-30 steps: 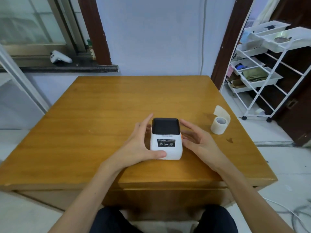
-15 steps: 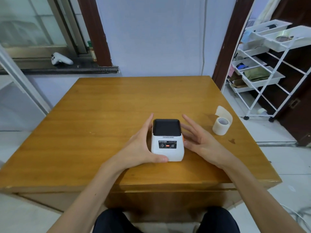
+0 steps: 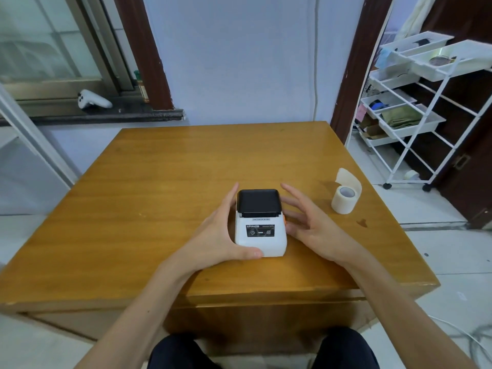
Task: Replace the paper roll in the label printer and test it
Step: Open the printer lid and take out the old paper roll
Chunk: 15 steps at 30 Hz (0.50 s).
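A small white label printer (image 3: 262,237) with a black lid stands near the front middle of the wooden table (image 3: 149,198), lid closed. My left hand (image 3: 215,234) wraps its left side, thumb across the lower front corner. My right hand (image 3: 310,222) hovers just right of the printer, fingers spread and slightly curled, near the orange tab on its side; contact is unclear. A white paper roll (image 3: 343,199) with a loose curled end stands on the table to the right, apart from both hands.
A white wire shelf cart (image 3: 415,121) with trays stands on the floor right of the table. A white game controller (image 3: 93,101) lies on the window sill at the back left. The table's front edge is close to my knees.
My right hand has lifted off the printer's side and its fingers have curled a little. The red light seen on the front panel half a second ago no longer shows. The left hand holds as before.
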### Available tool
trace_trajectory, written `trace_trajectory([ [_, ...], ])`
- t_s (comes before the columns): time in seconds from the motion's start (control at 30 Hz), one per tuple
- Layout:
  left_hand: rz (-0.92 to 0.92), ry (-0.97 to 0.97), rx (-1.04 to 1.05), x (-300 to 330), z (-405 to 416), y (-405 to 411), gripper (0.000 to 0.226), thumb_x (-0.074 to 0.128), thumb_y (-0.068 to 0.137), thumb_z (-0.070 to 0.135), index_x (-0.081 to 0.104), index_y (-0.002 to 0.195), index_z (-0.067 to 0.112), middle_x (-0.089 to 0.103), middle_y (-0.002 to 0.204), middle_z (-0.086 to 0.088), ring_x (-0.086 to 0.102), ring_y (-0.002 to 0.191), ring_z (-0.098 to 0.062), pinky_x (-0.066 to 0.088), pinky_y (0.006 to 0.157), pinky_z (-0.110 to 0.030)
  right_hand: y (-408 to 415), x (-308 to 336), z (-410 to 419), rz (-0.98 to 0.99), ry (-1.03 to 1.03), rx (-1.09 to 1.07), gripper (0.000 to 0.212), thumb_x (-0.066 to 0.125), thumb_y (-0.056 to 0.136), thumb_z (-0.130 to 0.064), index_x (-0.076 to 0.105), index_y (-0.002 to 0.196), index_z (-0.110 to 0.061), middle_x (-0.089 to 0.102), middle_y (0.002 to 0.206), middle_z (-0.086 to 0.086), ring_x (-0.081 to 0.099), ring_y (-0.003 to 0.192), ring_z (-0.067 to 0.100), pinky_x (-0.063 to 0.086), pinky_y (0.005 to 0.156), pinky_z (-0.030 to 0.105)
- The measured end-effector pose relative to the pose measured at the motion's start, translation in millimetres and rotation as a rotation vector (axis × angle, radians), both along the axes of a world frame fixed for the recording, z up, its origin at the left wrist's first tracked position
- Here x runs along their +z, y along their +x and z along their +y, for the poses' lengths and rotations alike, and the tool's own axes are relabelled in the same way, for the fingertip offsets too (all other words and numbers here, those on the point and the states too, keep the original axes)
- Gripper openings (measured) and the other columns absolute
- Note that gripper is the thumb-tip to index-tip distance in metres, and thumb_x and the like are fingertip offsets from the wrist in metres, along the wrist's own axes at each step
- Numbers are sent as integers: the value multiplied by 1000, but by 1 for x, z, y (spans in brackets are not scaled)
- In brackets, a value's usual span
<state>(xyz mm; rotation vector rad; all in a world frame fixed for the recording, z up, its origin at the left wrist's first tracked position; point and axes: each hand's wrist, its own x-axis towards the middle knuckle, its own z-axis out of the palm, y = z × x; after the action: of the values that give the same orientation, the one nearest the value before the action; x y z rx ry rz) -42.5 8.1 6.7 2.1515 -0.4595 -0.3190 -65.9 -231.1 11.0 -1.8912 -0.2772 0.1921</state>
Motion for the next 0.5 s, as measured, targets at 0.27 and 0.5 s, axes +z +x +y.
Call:
trace_trajectory([
  [0.27,-21,3,6,-1,-1,0,133,86,43,76,-9,136,75,27,162,15,24,148,-3,26,121,-49,-1,5,8,27,90,-95,55,60,91,-32,40,141,-44,53,141,-11,54,122,0,41,104,28],
  [0.5,-30,-4,9,-1,-1,-1,130,86,44,76,-8,134,77,29,161,16,25,147,-3,27,120,-49,4,-2,8,19,105,-187,49,66,86,-36,51,132,-45,71,116,-11,64,111,5,47,102,37],
])
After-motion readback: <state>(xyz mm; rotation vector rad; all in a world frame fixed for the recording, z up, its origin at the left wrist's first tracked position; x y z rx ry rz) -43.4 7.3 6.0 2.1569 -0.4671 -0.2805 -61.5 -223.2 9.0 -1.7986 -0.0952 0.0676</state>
